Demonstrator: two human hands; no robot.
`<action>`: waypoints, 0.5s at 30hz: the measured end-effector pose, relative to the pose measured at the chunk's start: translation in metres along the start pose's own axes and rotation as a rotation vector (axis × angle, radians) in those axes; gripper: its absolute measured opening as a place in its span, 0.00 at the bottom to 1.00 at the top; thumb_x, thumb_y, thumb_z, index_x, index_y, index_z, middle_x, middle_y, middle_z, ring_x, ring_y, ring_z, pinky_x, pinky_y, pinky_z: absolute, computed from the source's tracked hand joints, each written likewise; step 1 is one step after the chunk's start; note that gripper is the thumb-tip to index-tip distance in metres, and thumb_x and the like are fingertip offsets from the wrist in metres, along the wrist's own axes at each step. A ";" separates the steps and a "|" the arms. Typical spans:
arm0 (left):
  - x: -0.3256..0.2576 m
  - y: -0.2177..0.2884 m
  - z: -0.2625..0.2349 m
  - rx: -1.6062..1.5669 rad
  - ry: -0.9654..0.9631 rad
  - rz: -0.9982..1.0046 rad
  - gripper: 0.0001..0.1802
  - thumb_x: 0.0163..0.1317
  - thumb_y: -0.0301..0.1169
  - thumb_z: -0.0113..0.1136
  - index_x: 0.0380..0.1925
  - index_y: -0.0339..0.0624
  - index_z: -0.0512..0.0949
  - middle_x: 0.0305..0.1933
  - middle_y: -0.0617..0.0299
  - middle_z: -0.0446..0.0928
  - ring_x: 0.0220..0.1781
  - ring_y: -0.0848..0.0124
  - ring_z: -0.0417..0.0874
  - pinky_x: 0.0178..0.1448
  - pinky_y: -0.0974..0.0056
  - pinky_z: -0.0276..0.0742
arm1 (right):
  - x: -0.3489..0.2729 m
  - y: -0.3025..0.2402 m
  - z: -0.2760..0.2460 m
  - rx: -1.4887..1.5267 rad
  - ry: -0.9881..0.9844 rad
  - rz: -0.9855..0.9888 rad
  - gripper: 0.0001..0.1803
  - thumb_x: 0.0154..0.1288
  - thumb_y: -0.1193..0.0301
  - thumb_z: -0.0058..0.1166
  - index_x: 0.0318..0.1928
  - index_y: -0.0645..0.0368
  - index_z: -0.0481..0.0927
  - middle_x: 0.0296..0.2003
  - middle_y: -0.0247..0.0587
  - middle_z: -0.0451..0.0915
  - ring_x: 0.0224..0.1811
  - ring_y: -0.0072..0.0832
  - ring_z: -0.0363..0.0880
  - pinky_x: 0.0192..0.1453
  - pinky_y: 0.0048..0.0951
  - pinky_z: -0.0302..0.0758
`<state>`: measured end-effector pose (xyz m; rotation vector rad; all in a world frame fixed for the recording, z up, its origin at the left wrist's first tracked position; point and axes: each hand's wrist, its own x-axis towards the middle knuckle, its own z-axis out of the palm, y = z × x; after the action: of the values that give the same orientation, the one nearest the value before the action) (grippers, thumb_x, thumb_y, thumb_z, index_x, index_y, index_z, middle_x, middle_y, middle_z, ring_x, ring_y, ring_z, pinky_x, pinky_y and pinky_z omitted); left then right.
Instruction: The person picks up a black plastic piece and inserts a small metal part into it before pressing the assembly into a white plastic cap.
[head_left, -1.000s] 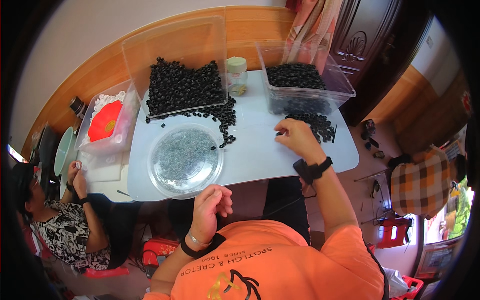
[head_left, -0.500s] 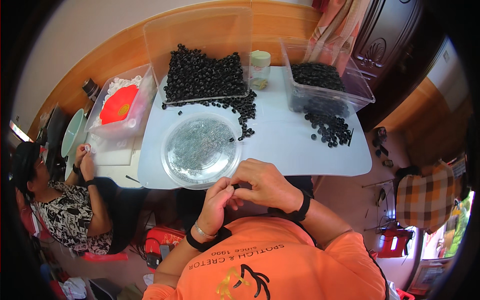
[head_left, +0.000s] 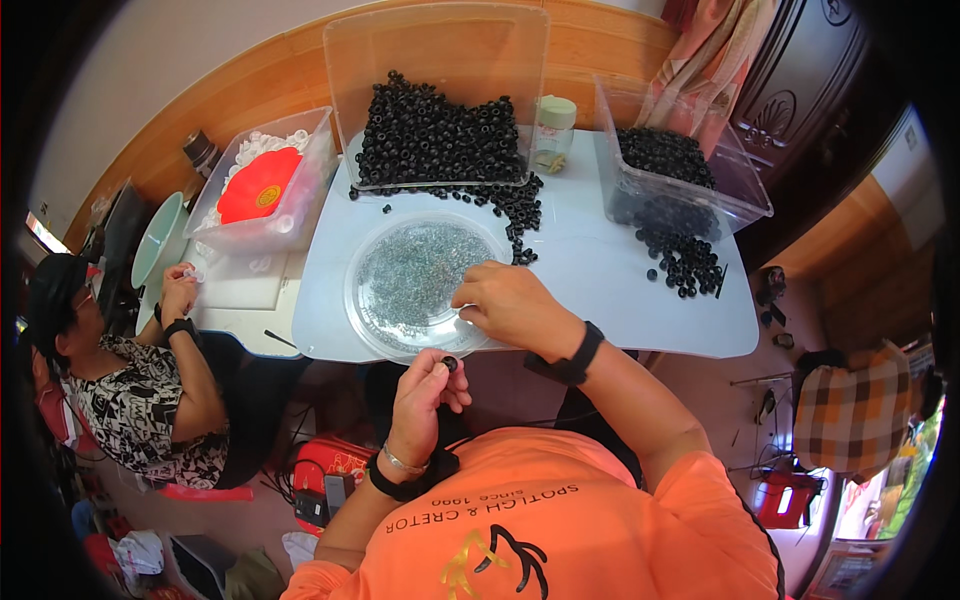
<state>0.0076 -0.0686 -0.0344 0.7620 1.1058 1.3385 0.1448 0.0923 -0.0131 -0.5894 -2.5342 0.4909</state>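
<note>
Between the thumb and fingers of my left hand is a small black ring-shaped part, held just off the table's near edge. My right hand is over the right side of a round clear dish. Its fingers are drawn together, and whatever they may pinch is too small or hidden to make out. Many tiny clear pieces lie spread in the dish. Beyond it, a clear bin tipped toward me spills black ring-shaped parts onto the white table.
At the right stand a clear bin of black parts and a loose pile before it. A lidded jar is at the back. On the left, a co-worker handles white parts beside a bin holding a red tray.
My hands have come apart. The right hand moved up to the dish, while the left stays low with the black part now in sight. The whole view has shifted slightly.
</note>
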 end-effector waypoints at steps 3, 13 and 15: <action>-0.003 0.001 0.004 0.092 0.032 0.063 0.14 0.71 0.36 0.43 0.41 0.37 0.72 0.33 0.60 0.75 0.30 0.73 0.78 0.34 0.71 0.72 | 0.006 0.005 0.020 -0.098 -0.024 -0.039 0.05 0.55 0.71 0.58 0.32 0.56 0.82 0.30 0.40 0.78 0.38 0.39 0.78 0.41 0.38 0.76; 0.003 0.005 -0.001 0.192 0.025 0.207 0.14 0.72 0.37 0.45 0.43 0.37 0.72 0.34 0.60 0.76 0.32 0.75 0.77 0.36 0.72 0.72 | 0.009 -0.002 0.013 0.124 0.051 0.143 0.07 0.61 0.71 0.55 0.35 0.61 0.80 0.34 0.44 0.80 0.39 0.35 0.78 0.43 0.32 0.76; 0.007 0.007 0.001 0.177 0.016 0.177 0.16 0.73 0.40 0.44 0.42 0.37 0.71 0.34 0.60 0.75 0.31 0.73 0.77 0.36 0.71 0.72 | 0.003 -0.006 0.004 0.404 0.038 0.296 0.08 0.64 0.71 0.54 0.37 0.62 0.80 0.35 0.42 0.81 0.39 0.31 0.79 0.45 0.28 0.75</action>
<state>0.0050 -0.0607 -0.0291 0.9991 1.2030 1.4083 0.1387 0.0877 -0.0122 -0.8064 -2.2278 1.0537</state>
